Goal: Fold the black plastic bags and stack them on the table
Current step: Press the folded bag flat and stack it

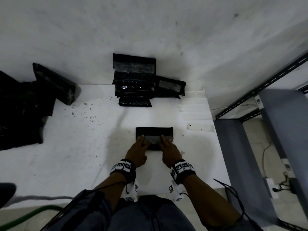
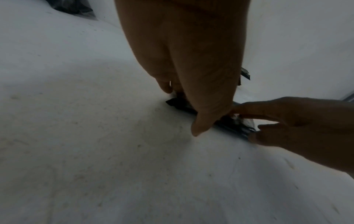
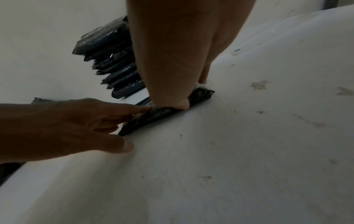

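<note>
A folded black plastic bag lies flat on the white table just in front of me. My left hand and right hand lie side by side on it, fingers straight and pressing its top down. In the left wrist view the left hand covers the bag while the right hand reaches in beside it. The right wrist view has the right hand on the bag and the left hand next to it. Farther back rests a stack of folded bags.
One more folded bag leans at the stack's right side. Loose unfolded black bags and a black packet sit at the table's left. A grey metal rack stands past the right edge, with cables on the floor.
</note>
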